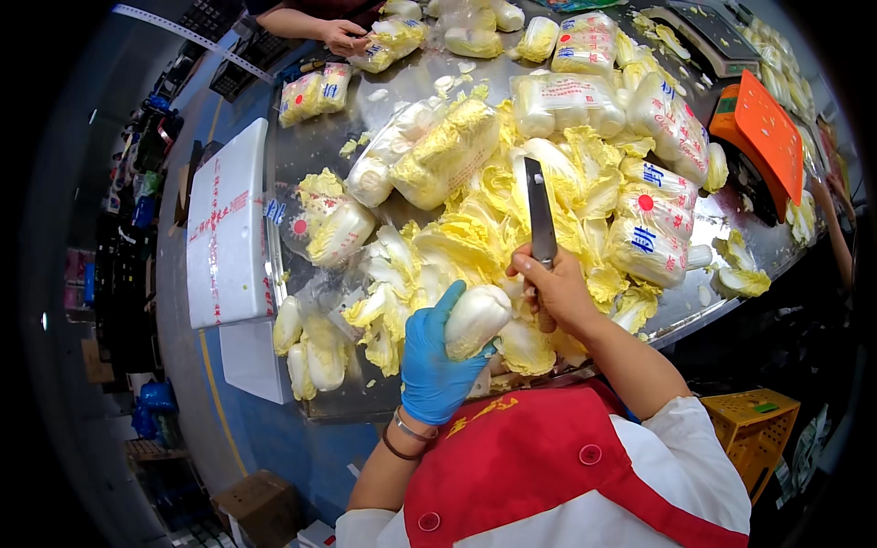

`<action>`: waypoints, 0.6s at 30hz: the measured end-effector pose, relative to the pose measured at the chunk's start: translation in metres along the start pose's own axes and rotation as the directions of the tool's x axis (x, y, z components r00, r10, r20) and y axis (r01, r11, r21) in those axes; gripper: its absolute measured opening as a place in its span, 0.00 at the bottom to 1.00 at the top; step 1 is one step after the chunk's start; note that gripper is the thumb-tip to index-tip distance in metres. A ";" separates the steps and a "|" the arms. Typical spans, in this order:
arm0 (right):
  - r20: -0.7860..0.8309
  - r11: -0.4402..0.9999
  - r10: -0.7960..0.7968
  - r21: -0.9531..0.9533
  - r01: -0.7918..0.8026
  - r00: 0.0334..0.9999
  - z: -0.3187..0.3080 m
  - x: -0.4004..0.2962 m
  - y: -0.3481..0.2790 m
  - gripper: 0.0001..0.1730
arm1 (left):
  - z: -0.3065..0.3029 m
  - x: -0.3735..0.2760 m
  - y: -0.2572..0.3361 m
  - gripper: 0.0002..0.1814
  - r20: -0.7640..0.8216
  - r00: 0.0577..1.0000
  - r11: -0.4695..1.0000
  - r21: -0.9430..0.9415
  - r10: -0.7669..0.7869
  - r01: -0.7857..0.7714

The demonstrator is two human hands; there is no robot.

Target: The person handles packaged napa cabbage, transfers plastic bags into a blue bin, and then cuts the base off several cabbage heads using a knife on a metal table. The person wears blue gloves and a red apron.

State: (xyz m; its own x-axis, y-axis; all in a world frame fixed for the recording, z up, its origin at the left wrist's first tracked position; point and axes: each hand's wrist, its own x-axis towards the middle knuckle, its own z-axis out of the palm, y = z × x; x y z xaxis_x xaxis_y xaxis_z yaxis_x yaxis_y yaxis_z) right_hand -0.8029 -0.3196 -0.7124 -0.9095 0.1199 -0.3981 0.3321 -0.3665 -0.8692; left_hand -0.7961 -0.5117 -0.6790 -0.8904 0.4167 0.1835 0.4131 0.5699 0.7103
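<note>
My left hand [442,366], in a blue glove, holds a small trimmed napa cabbage [477,322] with its pale base tilted up to the right. My bare right hand [556,288] grips the handle of a knife [541,219], whose broad blade points away from me and bears a white scrap. The blade is above a heap of loose yellow cabbage leaves [473,240] and does not touch the held cabbage. Bagged cabbages [445,154] lie beyond the heap, with more printed bags [647,226] to its right.
On the metal table [411,75] are an orange scale [771,130], a grey scale [712,34] and loose cabbages [322,356] at left. A white foam box [229,226] stands beside the left edge. A co-worker's hand [346,38] touches a bag at the far side. A yellow crate [750,431] is at lower right.
</note>
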 end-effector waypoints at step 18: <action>-0.118 0.870 -0.228 0.421 0.256 0.967 -0.069 -0.001 -0.033 0.22 | -0.011 -0.004 -0.018 0.26 0.250 0.892 0.627 -0.640 -0.376 0.443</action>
State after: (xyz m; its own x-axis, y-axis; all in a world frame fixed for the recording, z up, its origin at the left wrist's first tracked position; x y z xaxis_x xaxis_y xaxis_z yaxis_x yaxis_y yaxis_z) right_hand -0.7958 -0.2440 -0.7034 -0.9253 0.3080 -0.2213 -0.0494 -0.6764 -0.7348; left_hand -0.8024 -0.5311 -0.6849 -0.9018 0.3349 -0.2731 -0.2584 0.0886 0.9620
